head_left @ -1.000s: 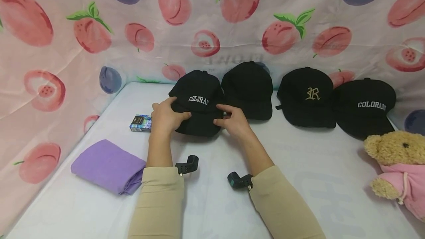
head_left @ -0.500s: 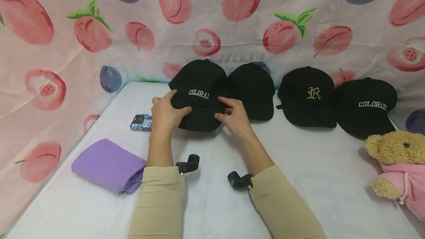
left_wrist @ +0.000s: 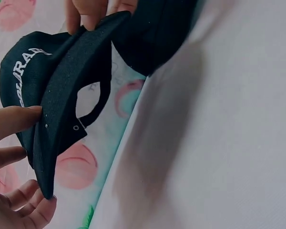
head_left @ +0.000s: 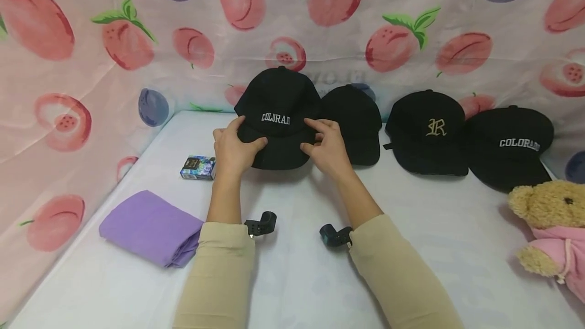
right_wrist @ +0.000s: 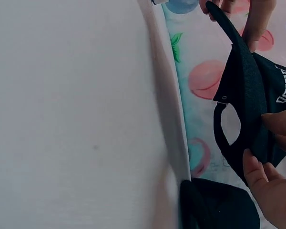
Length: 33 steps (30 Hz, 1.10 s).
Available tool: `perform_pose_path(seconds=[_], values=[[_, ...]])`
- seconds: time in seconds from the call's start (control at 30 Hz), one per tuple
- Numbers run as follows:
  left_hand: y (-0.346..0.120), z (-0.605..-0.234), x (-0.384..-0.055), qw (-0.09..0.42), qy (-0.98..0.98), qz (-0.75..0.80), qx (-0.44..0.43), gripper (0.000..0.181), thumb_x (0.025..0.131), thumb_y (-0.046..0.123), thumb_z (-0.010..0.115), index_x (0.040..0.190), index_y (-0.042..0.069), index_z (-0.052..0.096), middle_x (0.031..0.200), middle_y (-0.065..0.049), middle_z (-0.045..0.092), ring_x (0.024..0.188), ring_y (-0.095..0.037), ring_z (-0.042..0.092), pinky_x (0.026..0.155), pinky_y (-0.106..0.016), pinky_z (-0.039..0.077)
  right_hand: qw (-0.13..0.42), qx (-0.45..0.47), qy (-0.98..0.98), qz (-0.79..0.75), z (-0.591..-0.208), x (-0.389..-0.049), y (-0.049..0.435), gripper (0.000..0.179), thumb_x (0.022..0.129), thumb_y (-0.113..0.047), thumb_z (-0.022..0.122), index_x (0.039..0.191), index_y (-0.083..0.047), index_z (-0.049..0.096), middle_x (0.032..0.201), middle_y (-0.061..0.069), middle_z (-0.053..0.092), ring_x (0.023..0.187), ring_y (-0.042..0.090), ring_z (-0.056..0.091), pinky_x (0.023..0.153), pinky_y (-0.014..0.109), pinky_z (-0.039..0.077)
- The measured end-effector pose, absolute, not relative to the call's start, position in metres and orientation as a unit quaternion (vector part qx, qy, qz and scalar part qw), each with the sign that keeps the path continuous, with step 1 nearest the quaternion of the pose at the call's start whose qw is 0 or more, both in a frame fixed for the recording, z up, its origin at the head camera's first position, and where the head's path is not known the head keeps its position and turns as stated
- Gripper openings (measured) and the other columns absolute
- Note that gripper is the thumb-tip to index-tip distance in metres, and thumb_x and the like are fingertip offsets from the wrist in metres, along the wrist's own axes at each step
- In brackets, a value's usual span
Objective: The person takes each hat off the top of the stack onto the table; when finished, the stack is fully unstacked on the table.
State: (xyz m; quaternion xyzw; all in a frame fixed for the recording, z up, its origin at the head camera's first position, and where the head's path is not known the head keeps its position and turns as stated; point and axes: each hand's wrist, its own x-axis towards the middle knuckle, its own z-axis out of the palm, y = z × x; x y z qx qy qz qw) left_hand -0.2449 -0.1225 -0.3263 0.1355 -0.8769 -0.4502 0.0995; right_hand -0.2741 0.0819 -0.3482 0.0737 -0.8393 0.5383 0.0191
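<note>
A black baseball cap with white "COLORADO" lettering hangs above the white surface, front toward me. My left hand grips one side of its brim, thumb on top and other fingers at the edge. On the opposite side, my right hand pinches the brim between thumb and fingers. Both wrist views show the brim from the side, tilted, and the adjuster strap at the back with its opening. A plain black cap stands close behind to the right, partly overlapped by the held one.
Further right sit a black cap with a gold "R" and another "COLORADO" cap. A teddy bear in pink lies at the right edge. Left are a small patterned box and a folded purple cloth. Fruit-print fabric hangs behind.
Both hands have raised the "COLORADO" cap from the table, upward and slightly right. The small box is less covered by the left hand. The other caps stay put.
</note>
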Motion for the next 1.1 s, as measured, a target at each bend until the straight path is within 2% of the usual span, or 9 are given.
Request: perform_pose_path(seconds=[0.3, 0.47, 0.57, 0.67, 0.83, 1.1], values=[[-0.130, -0.332, -0.260, 0.098, -0.869, -0.467, 0.133, 0.078, 0.090, 0.032, 0.078, 0.158, 0.014, 0.043, 0.144, -0.026, 0.042, 0.127, -0.038, 0.048, 0.108, -0.052, 0.046, 0.038, 0.089, -0.851, 0.517, -0.347, -0.285, 0.072, 0.062, 0.092, -0.001, 0.071, 0.151, -0.012, 0.054, 0.152, 0.015, 0.037, 0.110, 0.033, 0.051, 0.085, 0.033, 0.044], [-0.136, -0.338, -0.268, 0.096, -0.863, -0.477, 0.133, 0.079, 0.090, 0.031, 0.079, 0.157, 0.010, 0.044, 0.141, -0.026, 0.046, 0.126, -0.037, 0.047, 0.109, -0.050, 0.046, 0.035, 0.090, -0.850, 0.517, -0.350, -0.291, 0.067, 0.061, 0.092, -0.001, 0.069, 0.151, -0.011, 0.054, 0.152, 0.016, 0.037, 0.109, 0.030, 0.048, 0.084, 0.031, 0.042], [-0.137, -0.344, -0.272, 0.097, -0.860, -0.481, 0.138, 0.079, 0.090, 0.031, 0.079, 0.157, 0.009, 0.043, 0.144, -0.026, 0.043, 0.129, -0.037, 0.046, 0.112, -0.050, 0.044, 0.031, 0.088, -0.853, 0.514, -0.353, -0.295, 0.064, 0.061, 0.093, 0.000, 0.069, 0.151, -0.010, 0.054, 0.153, 0.016, 0.036, 0.112, 0.029, 0.047, 0.090, 0.034, 0.044], [-0.135, -0.351, -0.278, 0.098, -0.860, -0.479, 0.147, 0.079, 0.090, 0.032, 0.079, 0.156, 0.008, 0.043, 0.148, -0.026, 0.040, 0.133, -0.038, 0.044, 0.115, -0.049, 0.042, 0.026, 0.088, -0.861, 0.500, -0.356, -0.300, 0.062, 0.061, 0.094, 0.001, 0.067, 0.152, -0.009, 0.052, 0.154, 0.017, 0.034, 0.120, 0.029, 0.047, 0.103, 0.040, 0.045], [-0.132, -0.358, -0.284, 0.105, -0.859, -0.478, 0.154, 0.077, 0.090, 0.031, 0.079, 0.155, 0.006, 0.045, 0.148, -0.026, 0.039, 0.136, -0.039, 0.043, 0.117, -0.048, 0.040, 0.013, 0.087, -0.886, 0.456, -0.361, -0.309, 0.060, 0.062, 0.096, -0.003, 0.066, 0.155, -0.010, 0.049, 0.158, 0.017, 0.030, 0.145, 0.032, 0.037, 0.122, 0.043, 0.033], [-0.130, -0.369, -0.294, 0.100, -0.864, -0.469, 0.151, 0.075, 0.091, 0.031, 0.079, 0.154, 0.006, 0.047, 0.147, -0.026, 0.039, 0.136, -0.039, 0.042, 0.116, -0.048, 0.039, -0.005, 0.087, -0.909, 0.407, -0.366, -0.320, 0.060, 0.064, 0.096, -0.003, 0.065, 0.156, -0.010, 0.046, 0.161, 0.019, 0.029, 0.150, 0.034, 0.035, 0.124, 0.044, 0.032]])
